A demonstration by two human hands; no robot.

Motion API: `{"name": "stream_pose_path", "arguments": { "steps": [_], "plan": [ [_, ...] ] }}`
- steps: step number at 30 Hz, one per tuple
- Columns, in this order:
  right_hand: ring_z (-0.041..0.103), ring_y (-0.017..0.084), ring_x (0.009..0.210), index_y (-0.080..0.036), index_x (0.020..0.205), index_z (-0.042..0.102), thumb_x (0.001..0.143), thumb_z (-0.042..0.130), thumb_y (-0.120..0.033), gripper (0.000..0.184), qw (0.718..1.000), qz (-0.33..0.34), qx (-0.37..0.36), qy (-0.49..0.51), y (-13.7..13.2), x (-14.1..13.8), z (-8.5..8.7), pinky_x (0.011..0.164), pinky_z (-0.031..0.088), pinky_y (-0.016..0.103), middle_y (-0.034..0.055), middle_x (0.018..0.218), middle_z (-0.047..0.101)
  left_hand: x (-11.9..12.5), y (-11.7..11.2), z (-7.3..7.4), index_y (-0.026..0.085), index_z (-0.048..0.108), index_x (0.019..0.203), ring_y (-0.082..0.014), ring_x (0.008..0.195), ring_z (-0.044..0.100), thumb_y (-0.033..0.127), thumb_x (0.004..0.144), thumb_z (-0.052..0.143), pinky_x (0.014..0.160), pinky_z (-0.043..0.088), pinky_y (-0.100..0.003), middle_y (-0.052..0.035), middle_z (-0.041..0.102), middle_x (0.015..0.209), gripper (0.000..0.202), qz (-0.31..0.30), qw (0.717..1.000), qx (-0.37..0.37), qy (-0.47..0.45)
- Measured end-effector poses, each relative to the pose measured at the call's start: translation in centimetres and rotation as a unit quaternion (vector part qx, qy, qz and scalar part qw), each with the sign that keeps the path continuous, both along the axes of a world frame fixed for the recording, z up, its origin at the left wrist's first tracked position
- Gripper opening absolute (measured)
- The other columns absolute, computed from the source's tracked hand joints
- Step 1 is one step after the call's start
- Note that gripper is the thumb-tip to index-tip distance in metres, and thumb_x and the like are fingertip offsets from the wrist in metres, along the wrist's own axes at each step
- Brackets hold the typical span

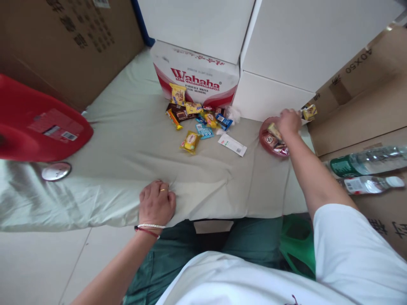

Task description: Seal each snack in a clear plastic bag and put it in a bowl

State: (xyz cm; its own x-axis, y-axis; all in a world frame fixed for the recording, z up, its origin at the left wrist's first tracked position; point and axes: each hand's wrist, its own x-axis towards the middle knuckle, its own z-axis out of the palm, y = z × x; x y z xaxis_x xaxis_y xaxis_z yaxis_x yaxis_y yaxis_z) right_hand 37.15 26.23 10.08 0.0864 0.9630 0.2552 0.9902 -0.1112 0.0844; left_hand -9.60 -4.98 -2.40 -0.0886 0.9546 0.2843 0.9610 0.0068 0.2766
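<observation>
My left hand (pixel 157 203) rests in a loose fist on the front edge of the cloth-covered table (pixel 133 156); no object shows in it. My right hand (pixel 288 122) reaches over the far right side of a reddish see-through bowl (pixel 264 142). Its fingers are bent, and their tips are mostly hidden, so what they hold cannot be made out. Inside the bowl lie wrapped snacks, among them a cream-coloured packet (pixel 274 130). Further left, a heap of snack packets includes a yellow packet (pixel 190 142), a light blue packet (pixel 205 131) and a white packet (pixel 232 145).
A Wahaha carton (pixel 195 78) and white boxes (pixel 276 55) stand at the back. On the left are a red jug (pixel 41 123) and a round metallic disc (pixel 56 171). Cardboard (pixel 359 97) and plastic bottles (pixel 369 163) line the right. A green stool (pixel 297 243) is below.
</observation>
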Motion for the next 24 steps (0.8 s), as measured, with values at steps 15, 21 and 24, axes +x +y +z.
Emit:
{"name": "stream_pose_path", "arguments": {
  "steps": [15, 21, 24],
  "plan": [
    [0.064, 0.021, 0.088, -0.02, 0.09, 0.072, 0.092, 0.064, -0.026, 0.01, 0.925, 0.157, -0.048, 0.342, -3.0, -18.9, -4.5, 0.077, 0.047, 0.031, 0.008, 0.094, 0.073, 0.3, -0.3, 0.2, 0.014, 0.071, 0.106, -0.0362, 0.117, 0.059, 0.023, 0.094, 0.049, 0.103, 0.044, -0.051, -0.0214, 0.066, 0.119, 0.027, 0.003, 1.0, -0.003, 0.003],
    [0.039, 0.009, 0.049, -0.024, 0.081, 0.053, 0.082, 0.077, -0.035, 0.026, 0.737, -0.001, -0.073, 0.672, -9.7, -13.9, -4.3, 0.048, 0.034, 0.021, -0.0092, 0.062, 0.045, -0.2, -0.3, 0.1, 0.014, 0.071, 0.107, -0.0365, 0.121, 0.058, 0.024, 0.093, 0.052, 0.107, 0.043, -0.052, -0.0211, 0.065, 0.12, 0.026, 0.001, 0.998, -0.002, -0.058],
    [0.037, 0.007, 0.047, -0.024, 0.081, 0.051, 0.077, 0.081, -0.033, 0.032, 0.614, -0.027, -0.077, 0.785, -16.4, -12.6, -5.6, 0.044, 0.032, 0.019, -0.0106, 0.061, 0.041, 0.0, -0.5, 0.2, 0.016, 0.07, 0.106, -0.0341, 0.121, 0.058, 0.024, 0.091, 0.055, 0.107, 0.046, -0.052, -0.0187, 0.065, 0.118, 0.023, 0.02, 0.989, 0.038, -0.141]
  ]
}}
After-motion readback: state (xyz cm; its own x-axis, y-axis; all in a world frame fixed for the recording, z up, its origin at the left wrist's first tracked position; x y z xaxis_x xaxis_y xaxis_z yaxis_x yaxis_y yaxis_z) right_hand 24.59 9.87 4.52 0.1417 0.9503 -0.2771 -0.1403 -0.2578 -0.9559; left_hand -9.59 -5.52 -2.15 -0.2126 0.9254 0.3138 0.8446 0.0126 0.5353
